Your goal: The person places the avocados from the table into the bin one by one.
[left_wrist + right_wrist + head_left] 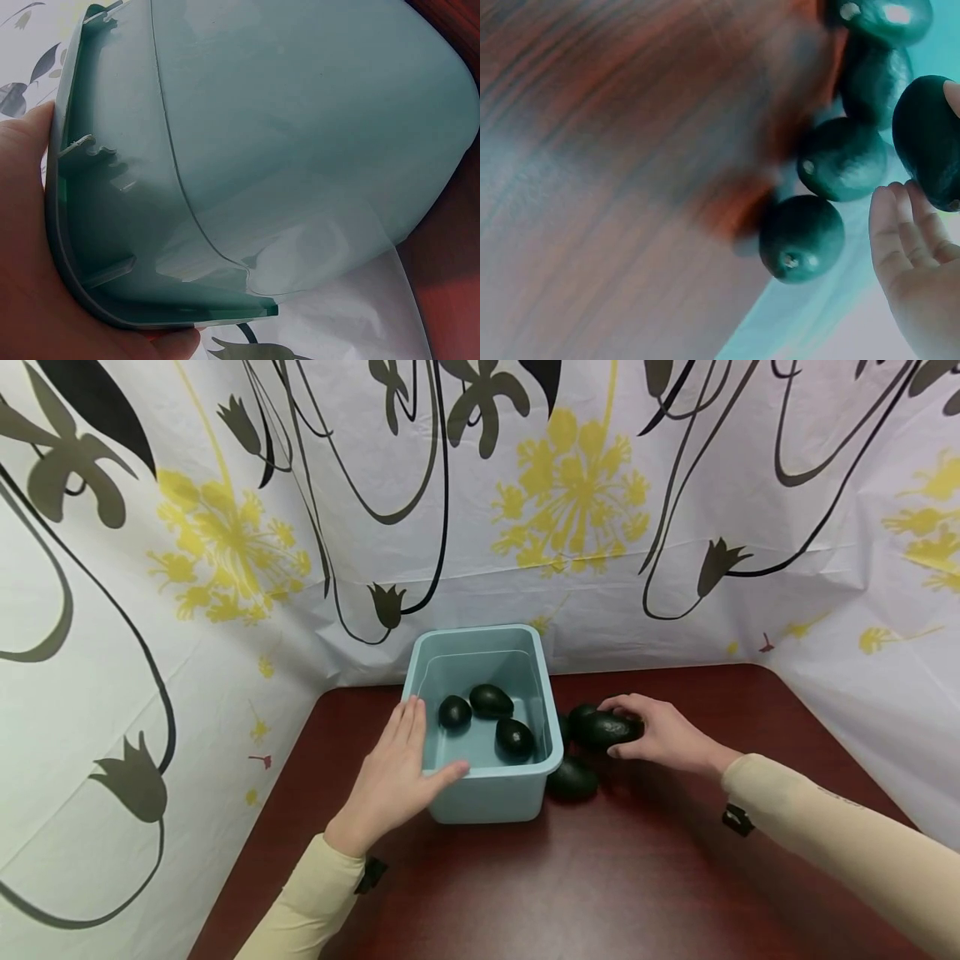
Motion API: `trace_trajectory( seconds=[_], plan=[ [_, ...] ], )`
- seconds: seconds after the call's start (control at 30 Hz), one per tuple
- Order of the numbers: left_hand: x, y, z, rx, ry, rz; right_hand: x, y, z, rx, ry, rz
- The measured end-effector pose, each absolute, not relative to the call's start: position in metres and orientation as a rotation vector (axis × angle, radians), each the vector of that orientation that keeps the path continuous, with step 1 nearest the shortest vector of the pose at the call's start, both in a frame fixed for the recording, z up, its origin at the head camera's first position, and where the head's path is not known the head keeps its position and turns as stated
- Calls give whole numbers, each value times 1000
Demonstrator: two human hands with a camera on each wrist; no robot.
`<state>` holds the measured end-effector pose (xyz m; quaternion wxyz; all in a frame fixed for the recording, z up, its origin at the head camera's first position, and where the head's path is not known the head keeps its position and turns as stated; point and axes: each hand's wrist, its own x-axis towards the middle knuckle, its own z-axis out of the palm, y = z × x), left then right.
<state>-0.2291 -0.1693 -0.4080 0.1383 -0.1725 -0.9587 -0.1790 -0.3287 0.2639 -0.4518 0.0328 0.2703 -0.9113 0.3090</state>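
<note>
Glossy dark-green oval avocado (606, 730) partly covered by right hand (667, 733) and partly hiding second dark-green avocado (577, 716). Pale teal plastic bin (300, 112) cut off atop left wrist view. Marking (840, 797) on cream sleeve (825, 822) too small to read from here. Reddish-brown wooden table (630, 165) blurred, right wrist view.

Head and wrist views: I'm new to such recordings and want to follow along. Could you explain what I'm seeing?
No machine here: someone works bare-handed. The head picture is taken from the person's head, looking forward and down; the other two come from the left and right wrists, closer to the work. The left hand rests against a blue-green bin with three avocados inside. The right hand holds another avocado, and more avocados lie beside the bin on the dark red table.
</note>
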Motion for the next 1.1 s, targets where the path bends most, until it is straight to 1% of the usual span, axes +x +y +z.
trace_trajectory(
  seconds=[1.1],
  plan=[
    [-228, -170, -408, -507, -2760, -521, -333, 262, -387, 792, -2700, 961]
  ],
)
